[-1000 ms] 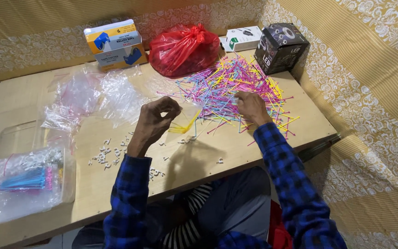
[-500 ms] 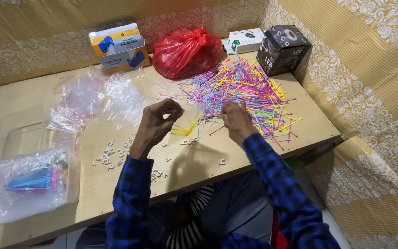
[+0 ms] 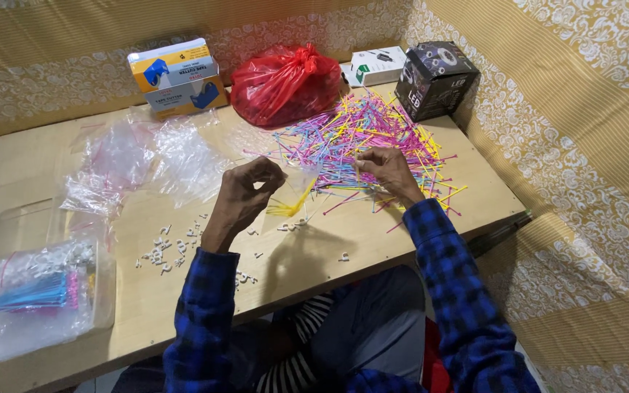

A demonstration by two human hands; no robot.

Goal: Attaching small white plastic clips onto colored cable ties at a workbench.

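Your left hand (image 3: 252, 191) is curled shut around a small bunch of yellow sticks (image 3: 290, 207), held just above the desk (image 3: 373, 240). Your right hand (image 3: 387, 169) rests on the near edge of the pile of coloured sticks (image 3: 362, 131), fingers pinched on one stick. You seem to be mid-sorting, gathering by colour. The next move calls for pulling that stick clear of the tangle and bringing it across to the bunch.

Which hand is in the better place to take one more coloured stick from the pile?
Probably the right hand. It rests at the near edge of the pile of coloured sticks, fingertips among them. The left hand is curled and raised beside the pile, near a small bunch of yellow sticks.
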